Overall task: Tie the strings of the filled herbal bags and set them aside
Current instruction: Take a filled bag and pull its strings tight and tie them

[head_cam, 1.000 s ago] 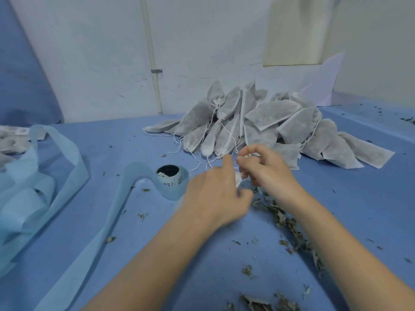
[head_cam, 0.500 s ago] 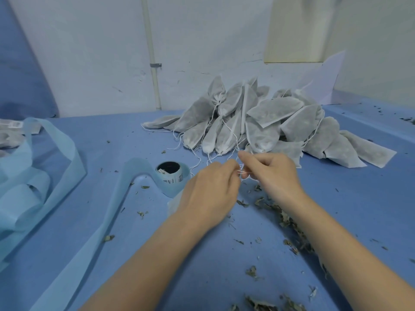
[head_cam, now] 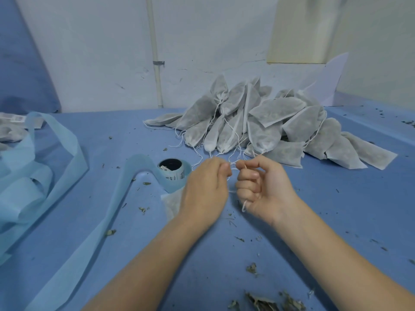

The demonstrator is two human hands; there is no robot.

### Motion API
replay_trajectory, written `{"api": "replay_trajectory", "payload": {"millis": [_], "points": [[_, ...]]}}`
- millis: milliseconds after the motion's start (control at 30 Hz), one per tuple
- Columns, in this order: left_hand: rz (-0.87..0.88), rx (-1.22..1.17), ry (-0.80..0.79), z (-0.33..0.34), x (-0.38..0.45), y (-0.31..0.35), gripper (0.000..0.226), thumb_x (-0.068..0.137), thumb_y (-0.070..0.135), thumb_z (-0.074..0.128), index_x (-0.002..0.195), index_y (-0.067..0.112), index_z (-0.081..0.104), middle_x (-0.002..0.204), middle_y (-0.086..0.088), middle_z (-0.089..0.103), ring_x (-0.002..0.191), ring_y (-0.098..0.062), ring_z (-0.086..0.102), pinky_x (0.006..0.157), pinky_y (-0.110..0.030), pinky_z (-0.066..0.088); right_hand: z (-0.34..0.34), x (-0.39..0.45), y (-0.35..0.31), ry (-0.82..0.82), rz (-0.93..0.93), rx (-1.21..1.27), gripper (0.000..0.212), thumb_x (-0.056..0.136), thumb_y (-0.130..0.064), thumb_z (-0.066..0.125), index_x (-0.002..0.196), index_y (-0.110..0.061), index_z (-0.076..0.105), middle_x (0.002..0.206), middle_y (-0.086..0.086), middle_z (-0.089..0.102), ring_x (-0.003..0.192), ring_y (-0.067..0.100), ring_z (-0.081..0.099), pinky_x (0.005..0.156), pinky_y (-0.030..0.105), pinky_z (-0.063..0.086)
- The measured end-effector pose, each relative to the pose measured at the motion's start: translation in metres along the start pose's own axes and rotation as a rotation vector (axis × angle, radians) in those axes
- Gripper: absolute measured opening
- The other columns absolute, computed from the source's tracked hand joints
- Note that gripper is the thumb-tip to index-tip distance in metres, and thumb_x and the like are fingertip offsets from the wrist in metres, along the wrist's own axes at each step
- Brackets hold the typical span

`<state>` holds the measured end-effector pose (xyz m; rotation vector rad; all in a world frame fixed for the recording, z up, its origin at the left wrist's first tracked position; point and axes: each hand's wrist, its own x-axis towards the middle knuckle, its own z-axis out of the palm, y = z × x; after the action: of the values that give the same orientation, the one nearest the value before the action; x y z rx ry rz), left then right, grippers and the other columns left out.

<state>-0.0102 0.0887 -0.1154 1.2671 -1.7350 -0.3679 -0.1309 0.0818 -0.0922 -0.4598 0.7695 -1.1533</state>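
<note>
While both hands sit mid-frame, the left hand (head_cam: 205,189) and right hand (head_cam: 261,187) each pinch an end of the white string (head_cam: 233,163), apparently drawing a knot tight; its bag (head_cam: 172,202) lies on the table (head_cam: 336,198) under the left grip, with the pile of bags (head_cam: 269,122) beyond
</note>
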Motion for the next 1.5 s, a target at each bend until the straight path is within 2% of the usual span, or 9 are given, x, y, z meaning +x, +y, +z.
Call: {"api": "replay_trajectory", "payload": {"millis": [300, 533, 700, 867, 967, 1067, 1200, 1367, 1500], "points": [[-0.146, -0.282, 0.22, 0.0, -0.004, 0.0, 0.006, 0.085, 0.023, 0.068, 0.082, 0.019, 0.065, 0.076, 0.017, 0.067, 0.072, -0.006, 0.063, 0.07, -0.017, 0.046, 0.003, 0.0, 0.017, -0.144, -0.146, 0.025, 0.036, 0.072, -0.006, 0.043, 0.098, -0.007, 0.068, 0.049, -0.006, 0.03, 0.035, 0.005, 0.019, 0.035, 0.017, 0.012], [-0.109, -0.243, 0.196, -0.003, -0.005, 0.003, 0.013, 0.089, 0.027, 0.062, 0.082, 0.017, 0.066, 0.068, 0.02, 0.065, 0.068, 0.008, 0.054, 0.063, -0.004, 0.036, 0.0, 0.0, 0.016, -0.049, -0.393, -0.633, 0.044, 0.081, -0.005, 0.042, 0.096, -0.027, 0.077, 0.054, -0.006, 0.038, 0.047, 0.009, 0.024, 0.042, 0.017, 0.023], [-0.101, -0.209, 0.193, -0.005, -0.008, 0.004, 0.016, 0.09, 0.025, 0.061, 0.082, 0.014, 0.067, 0.06, 0.02, 0.063, 0.068, 0.011, 0.055, 0.063, -0.002, 0.035, 0.0, -0.003, 0.015, -0.091, -0.436, -0.841, 0.049, 0.083, -0.001, 0.042, 0.104, -0.034, 0.074, 0.054, -0.006, 0.04, 0.045, 0.005, 0.03, 0.043, 0.012, 0.028], [-0.132, -0.096, 0.213, -0.003, -0.007, 0.002, 0.017, 0.094, 0.023, 0.054, 0.086, 0.012, 0.065, 0.065, 0.016, 0.059, 0.069, -0.001, 0.05, 0.063, -0.011, 0.034, -0.002, -0.002, 0.018, -0.041, -0.56, -1.162, 0.039, 0.091, -0.009, 0.047, 0.11, -0.038, 0.067, 0.058, -0.007, 0.053, 0.056, 0.01, 0.044, 0.059, 0.021, 0.039], [-0.172, -0.122, 0.24, -0.003, -0.006, 0.003, 0.016, 0.094, 0.023, 0.053, 0.089, 0.012, 0.064, 0.08, 0.006, 0.067, 0.081, -0.012, 0.057, 0.066, -0.018, 0.033, -0.003, -0.003, 0.022, 0.032, -0.779, -1.3, 0.022, 0.091, -0.015, 0.057, 0.098, -0.035, 0.059, 0.061, 0.0, 0.061, 0.061, 0.004, 0.057, 0.065, 0.016, 0.044], [-0.203, -0.162, 0.229, -0.004, -0.005, 0.002, 0.014, 0.095, 0.023, 0.052, 0.085, 0.018, 0.06, 0.071, 0.014, 0.064, 0.073, -0.001, 0.056, 0.065, -0.01, 0.036, -0.005, -0.002, 0.019, 0.102, -0.88, -1.303, 0.024, 0.087, -0.02, 0.067, 0.086, -0.03, 0.045, 0.057, -0.008, 0.058, 0.053, -0.002, 0.051, 0.06, 0.011, 0.039], [-0.206, -0.231, 0.223, -0.007, -0.005, 0.001, 0.019, 0.094, 0.022, 0.052, 0.077, 0.026, 0.057, 0.061, 0.022, 0.059, 0.065, 0.016, 0.054, 0.062, -0.003, 0.037, -0.004, -0.005, 0.012, 0.001, -0.648, -1.133, 0.012, 0.087, -0.027, 0.067, 0.074, -0.029, 0.066, 0.064, 0.001, 0.064, 0.05, 0.002, 0.042, 0.056, 0.015, 0.035], [-0.271, -0.52, 0.179, -0.008, -0.005, -0.002, 0.028, 0.094, 0.016, 0.053, 0.071, 0.028, 0.062, 0.062, 0.009, 0.061, 0.058, -0.015, 0.05, 0.068, -0.034, 0.038, -0.008, -0.003, 0.004, -0.097, -0.401, -0.951, 0.014, 0.088, -0.021, 0.065, 0.084, -0.014, 0.076, 0.046, -0.016, 0.039, 0.043, 0.003, 0.031, 0.04, 0.009, 0.025], [-0.174, -0.46, 0.108, -0.011, -0.008, 0.001, 0.031, 0.091, 0.012, 0.057, 0.066, 0.029, 0.064, 0.056, 0.015, 0.059, 0.057, -0.001, 0.052, 0.068, -0.025, 0.039, -0.01, -0.003, -0.004, -0.077, -0.361, -0.989, 0.014, 0.08, -0.027, 0.072, 0.076, -0.015, 0.075, 0.049, -0.011, 0.029, 0.046, 0.006, 0.024, 0.042, 0.014, 0.022]]}}
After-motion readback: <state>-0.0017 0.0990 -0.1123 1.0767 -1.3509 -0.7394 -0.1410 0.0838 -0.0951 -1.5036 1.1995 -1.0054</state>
